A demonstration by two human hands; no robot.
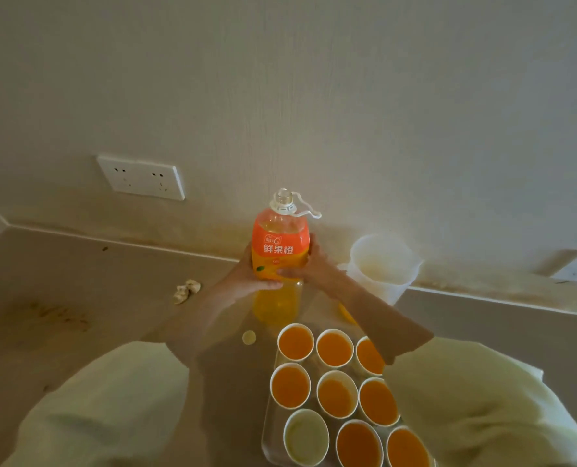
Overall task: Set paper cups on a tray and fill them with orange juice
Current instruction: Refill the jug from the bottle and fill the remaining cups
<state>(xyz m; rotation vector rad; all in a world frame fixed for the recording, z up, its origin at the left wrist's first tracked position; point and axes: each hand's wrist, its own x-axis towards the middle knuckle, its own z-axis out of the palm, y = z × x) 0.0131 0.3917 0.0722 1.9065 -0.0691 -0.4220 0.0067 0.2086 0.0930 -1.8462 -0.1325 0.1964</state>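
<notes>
An uncapped orange juice bottle (279, 254) with an orange label stands upright on the counter beyond the tray. My left hand (250, 275) grips its left side and my right hand (309, 267) grips its right side, fingers curled round the body. A clear tray (269, 419) in front of me carries several white paper cups in rows. Most hold orange juice, such as the cup (296, 342) at the far left. The near-left cup (306, 437) holds no juice. The bottle's round cap (248, 337) lies on the counter left of the tray.
A white plastic measuring jug (383, 266) stands by the wall to the right of the bottle. A crumpled tissue (186, 290) lies on the counter at the left. Wall sockets (142, 177) sit above the counter; brown stains mark the left counter.
</notes>
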